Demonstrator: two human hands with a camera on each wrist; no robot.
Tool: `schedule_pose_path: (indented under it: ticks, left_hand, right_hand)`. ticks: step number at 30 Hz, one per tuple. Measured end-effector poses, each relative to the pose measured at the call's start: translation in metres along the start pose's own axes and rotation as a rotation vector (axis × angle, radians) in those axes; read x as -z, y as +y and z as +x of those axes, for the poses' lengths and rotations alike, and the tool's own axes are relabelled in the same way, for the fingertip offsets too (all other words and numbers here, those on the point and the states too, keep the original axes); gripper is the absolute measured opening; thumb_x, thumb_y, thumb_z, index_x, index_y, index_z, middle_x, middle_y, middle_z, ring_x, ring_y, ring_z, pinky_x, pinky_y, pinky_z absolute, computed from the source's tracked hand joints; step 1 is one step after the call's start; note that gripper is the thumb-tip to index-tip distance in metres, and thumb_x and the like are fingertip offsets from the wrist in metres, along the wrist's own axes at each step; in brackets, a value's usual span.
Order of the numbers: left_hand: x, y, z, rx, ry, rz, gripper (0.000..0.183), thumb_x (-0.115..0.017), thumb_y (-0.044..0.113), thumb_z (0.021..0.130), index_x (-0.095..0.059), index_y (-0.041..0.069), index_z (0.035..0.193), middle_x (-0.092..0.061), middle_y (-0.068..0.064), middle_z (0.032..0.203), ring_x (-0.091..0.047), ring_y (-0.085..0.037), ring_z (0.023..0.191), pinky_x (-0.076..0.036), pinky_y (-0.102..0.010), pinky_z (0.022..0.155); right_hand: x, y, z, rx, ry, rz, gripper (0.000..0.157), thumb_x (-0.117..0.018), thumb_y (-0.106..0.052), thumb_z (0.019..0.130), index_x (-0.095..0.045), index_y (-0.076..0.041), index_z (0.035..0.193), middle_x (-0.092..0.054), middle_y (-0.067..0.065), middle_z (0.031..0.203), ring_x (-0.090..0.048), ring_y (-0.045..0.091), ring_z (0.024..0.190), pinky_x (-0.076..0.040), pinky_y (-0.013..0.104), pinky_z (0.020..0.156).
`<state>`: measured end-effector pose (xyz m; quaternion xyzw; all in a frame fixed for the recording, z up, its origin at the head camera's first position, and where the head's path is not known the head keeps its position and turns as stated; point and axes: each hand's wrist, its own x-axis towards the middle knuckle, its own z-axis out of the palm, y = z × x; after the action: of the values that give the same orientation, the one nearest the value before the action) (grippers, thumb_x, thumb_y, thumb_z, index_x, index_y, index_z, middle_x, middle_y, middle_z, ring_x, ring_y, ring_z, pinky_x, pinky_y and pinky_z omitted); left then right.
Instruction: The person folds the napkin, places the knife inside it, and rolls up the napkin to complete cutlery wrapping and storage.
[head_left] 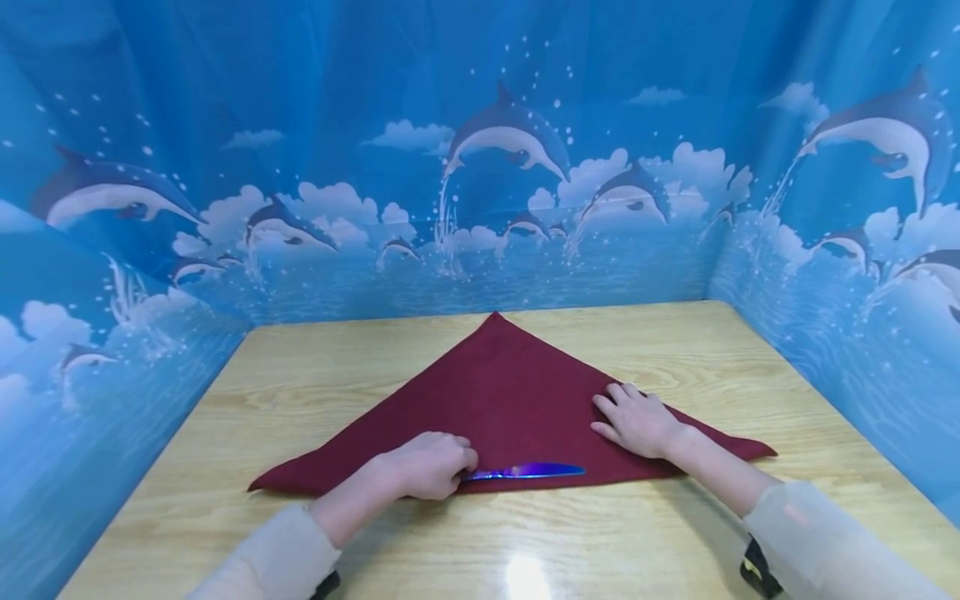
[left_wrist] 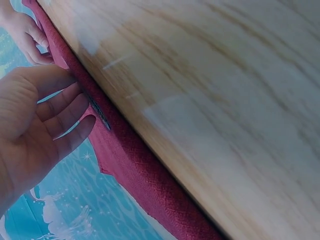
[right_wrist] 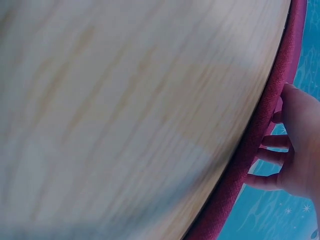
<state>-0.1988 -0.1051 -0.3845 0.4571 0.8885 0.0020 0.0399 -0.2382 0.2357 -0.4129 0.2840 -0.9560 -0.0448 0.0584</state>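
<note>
So right up close to the camera you've got my pale, see-through-ish sleeves (head_left: 832,542), one coming in from each bottom corner, with a bit of a black wrist strap (head_left: 759,571) poking out under the right one. Both arms reach over a light wood-grain desk (head_left: 330,358). On it there's a dark red cloth (head_left: 525,375) laid out as a big triangle: the peak points at the far edge of the desk, one corner sits toward the left edge, the other toward the right edge, and the long side faces me.

My left hand (head_left: 431,465) is pinching a shiny blue-purple knife (head_left: 540,471) near one end, thumb on one side and fingers on the other. The knife lies along the long side of the cloth, just in from that edge, around the middle, with its tip pointing toward the right edge of the desk.

My right hand (head_left: 637,421) isn't gripping anything, just resting on the cloth by the right slanted edge, fingers spread. Past the desk, there's a blue dolphin curtain (head_left: 315,100) around the back and sides.
</note>
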Motion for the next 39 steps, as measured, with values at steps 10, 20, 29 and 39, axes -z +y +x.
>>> schedule_pose_path:
  ticks: [10,20,29,39]
  left_hand:
    - [0.003,0.002,-0.004,0.007,0.002,0.006,0.009,-0.066,0.009,0.079,-0.065,0.017,0.081,-0.054,0.007,0.076,-0.052,-0.007,0.067,-0.045,-0.026,0.06]
    - [0.012,-0.026,-0.038,0.144,0.008,-0.058,0.023,-0.072,0.029,0.079,-0.068,0.013,0.094,-0.062,0.003,0.087,-0.057,-0.009,0.079,-0.048,-0.03,0.072]
    - [0.012,-0.054,-0.087,0.298,-0.066,-0.112,0.032,-0.078,0.037,0.07,-0.066,0.012,0.085,-0.057,0.003,0.083,-0.053,-0.011,0.073,-0.046,-0.034,0.069]
    - [0.005,-0.061,-0.118,0.309,0.021,-0.041,0.031,-0.078,0.025,0.063,-0.061,0.015,0.087,-0.05,0.005,0.084,-0.054,-0.015,0.075,-0.046,-0.039,0.069]
  right_hand:
    - [0.001,-0.002,0.001,-0.004,-0.014,0.002,0.048,-0.053,-0.038,0.093,-0.053,-0.003,0.125,-0.049,0.02,0.118,-0.049,0.036,0.108,-0.048,0.056,0.072]
    - [0.003,-0.003,0.001,-0.043,-0.04,0.051,0.048,-0.055,-0.039,0.092,-0.053,-0.004,0.125,-0.049,0.02,0.119,-0.048,0.037,0.109,-0.048,0.056,0.07]
    - [0.004,-0.007,0.003,-0.088,-0.026,0.049,0.046,-0.056,-0.039,0.091,-0.055,-0.005,0.122,-0.05,0.019,0.117,-0.049,0.037,0.107,-0.047,0.056,0.067]
    - [0.004,-0.008,0.005,-0.162,-0.024,0.044,0.047,-0.055,-0.039,0.091,-0.055,-0.004,0.122,-0.05,0.02,0.117,-0.05,0.038,0.107,-0.047,0.056,0.07]
